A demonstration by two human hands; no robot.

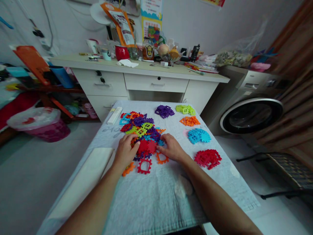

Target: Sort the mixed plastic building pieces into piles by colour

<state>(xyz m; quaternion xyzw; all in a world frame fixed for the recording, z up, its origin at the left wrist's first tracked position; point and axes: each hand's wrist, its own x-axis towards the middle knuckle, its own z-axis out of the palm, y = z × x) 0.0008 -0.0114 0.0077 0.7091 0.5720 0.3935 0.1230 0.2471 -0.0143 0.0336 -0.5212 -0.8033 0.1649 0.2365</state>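
Observation:
A mixed heap of coloured plastic interlocking pieces [140,129] lies in the middle of a cloth-covered table [151,199]. My left hand [126,150] and my right hand [171,147] rest at the near edge of the heap, fingers curled around a clump of red pieces [146,147] between them. Loose red [144,166] and orange [161,159] square pieces lie just in front of the hands. Sorted piles sit to the right: purple [164,111], green [185,109], orange [189,121], blue [199,135] and red [207,158].
A white desk [156,83] crowded with cups, bottles and papers stands behind the table. A washing machine [251,114] is at the right, a pink bin with a plastic liner [40,124] at the left. A white box [114,115] lies on the table's far left.

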